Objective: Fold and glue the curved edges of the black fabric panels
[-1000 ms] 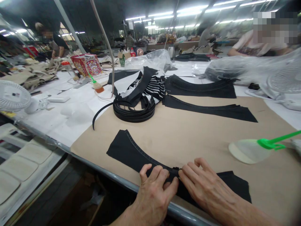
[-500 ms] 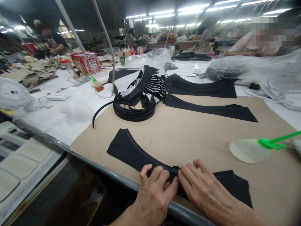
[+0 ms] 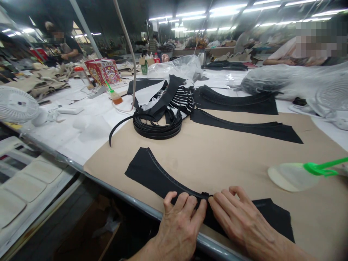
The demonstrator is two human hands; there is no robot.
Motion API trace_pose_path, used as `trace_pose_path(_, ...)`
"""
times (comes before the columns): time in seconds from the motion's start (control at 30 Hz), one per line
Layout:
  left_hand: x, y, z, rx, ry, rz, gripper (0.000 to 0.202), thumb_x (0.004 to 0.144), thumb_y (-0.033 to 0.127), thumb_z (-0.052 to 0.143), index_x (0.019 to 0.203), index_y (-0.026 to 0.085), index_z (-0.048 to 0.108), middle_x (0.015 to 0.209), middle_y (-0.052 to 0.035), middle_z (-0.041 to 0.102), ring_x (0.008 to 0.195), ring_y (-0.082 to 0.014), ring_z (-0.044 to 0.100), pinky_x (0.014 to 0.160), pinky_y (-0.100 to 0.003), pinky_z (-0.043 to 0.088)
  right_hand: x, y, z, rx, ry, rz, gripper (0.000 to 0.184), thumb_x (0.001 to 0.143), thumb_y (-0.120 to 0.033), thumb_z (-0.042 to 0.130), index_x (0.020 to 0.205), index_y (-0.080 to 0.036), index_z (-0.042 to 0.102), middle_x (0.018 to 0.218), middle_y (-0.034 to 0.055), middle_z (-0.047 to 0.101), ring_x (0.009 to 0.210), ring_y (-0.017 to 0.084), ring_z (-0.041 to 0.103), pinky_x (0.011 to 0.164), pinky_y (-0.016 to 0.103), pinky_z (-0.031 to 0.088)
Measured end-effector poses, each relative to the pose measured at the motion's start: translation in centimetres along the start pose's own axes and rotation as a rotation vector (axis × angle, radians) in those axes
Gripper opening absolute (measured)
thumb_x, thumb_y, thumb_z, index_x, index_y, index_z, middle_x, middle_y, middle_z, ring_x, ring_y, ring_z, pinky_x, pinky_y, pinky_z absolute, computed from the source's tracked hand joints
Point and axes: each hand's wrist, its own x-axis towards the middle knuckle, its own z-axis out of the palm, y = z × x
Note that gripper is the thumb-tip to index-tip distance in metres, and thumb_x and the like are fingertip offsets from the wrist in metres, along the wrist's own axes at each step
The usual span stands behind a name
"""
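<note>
A curved black fabric piece (image 3: 152, 173) with a stitched edge lies on brown paper (image 3: 217, 159) near the table's front edge. My left hand (image 3: 179, 221) rests on it with the fingers curled and pressed down on the fabric's upper edge. My right hand (image 3: 239, 217) lies beside it, fingers stretched flat on the same piece, the fingertips of both hands meeting at a small fold in the edge. Neither hand lifts the fabric.
A coil of black straps (image 3: 156, 127) sits behind the piece, with more black curved pieces (image 3: 244, 127) and striped cloth (image 3: 185, 99) beyond. A white dish with a green handle (image 3: 296, 175) lies at right. A small fan (image 3: 17, 107) stands at left. Other people work at the far tables.
Both hands stay pressed on the fabric's edge, shifted only slightly; the view has drifted a little.
</note>
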Motion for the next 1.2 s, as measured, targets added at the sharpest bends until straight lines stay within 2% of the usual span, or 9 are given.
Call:
trace_pose_path(0.27,0.1,0.12,0.07,-0.005,-0.042,-0.03,0.034,0.087,0.02,0.053,0.12,0.019,0.061,0.098,-0.0036,0.06,0.096,-0.0197,0.049,0.097,-0.04,0.022,-0.38,0.11,0.11,0.063,-0.003,0.02,0.025,0.089,0.0,0.04,0.085,-0.016,0.058,0.076,0.0037,0.052,0.072,0.021,0.044,0.077,0.04,0.033)
trace_pose_path(0.5,0.09,0.4,0.04,0.008,-0.03,-0.037,0.032,0.088,0.019,0.051,0.117,0.019,0.062,0.095,-0.0043,0.061,0.093,-0.02,0.049,0.096,-0.04,0.023,-0.29,0.02,-0.27,0.069,-0.01,0.017,0.025,0.09,0.0,0.04,0.085,-0.016,0.059,0.076,0.0037,0.052,0.073,0.021,0.043,0.078,0.041,0.033)
trace_pose_path(0.63,0.01,0.27,0.19,-0.007,0.001,-0.03,0.032,0.091,0.02,0.048,0.119,0.019,0.063,0.096,-0.005,0.062,0.095,-0.0203,0.05,0.095,-0.04,0.023,-0.35,0.02,0.02,0.076,-0.006,0.022,0.026,0.091,0.0,0.039,0.084,-0.016,0.059,0.076,0.0033,0.052,0.072,0.02,0.043,0.079,0.04,0.033)
trace_pose_path(0.87,-0.11,-0.11,0.65,-0.008,0.152,0.022,0.03,0.096,0.018,0.044,0.115,0.019,0.067,0.096,-0.0048,0.065,0.099,-0.0185,0.053,0.096,-0.04,0.024,-0.93,-0.02,0.53,0.075,0.016,0.016,0.031,0.093,-0.001,0.034,0.089,-0.014,0.062,0.078,0.0044,0.056,0.075,0.02,0.047,0.085,0.041,0.034)
trace_pose_path(1.0,-0.28,-0.1,0.7,0.027,0.153,0.034,0.029,0.095,0.017,0.043,0.108,0.019,0.069,0.098,-0.0057,0.067,0.101,-0.0186,0.055,0.098,-0.04,0.025,-0.82,-0.02,0.15,0.074,0.021,-0.005,0.033,0.093,-0.001,0.033,0.088,-0.014,0.063,0.077,0.0042,0.055,0.074,0.02,0.047,0.085,0.041,0.034)
trace_pose_path(1.2,-0.25,0.04,0.47,0.032,0.158,0.03,0.033,0.097,0.019,0.039,0.109,0.016,0.069,0.098,-0.0058,0.067,0.101,-0.0189,0.054,0.099,-0.04,0.024,-0.7,-0.03,0.01,0.061,0.025,-0.015,0.036,0.095,-0.002,0.03,0.091,-0.014,0.064,0.079,0.0044,0.058,0.076,0.021,0.049,0.089,0.042,0.033)
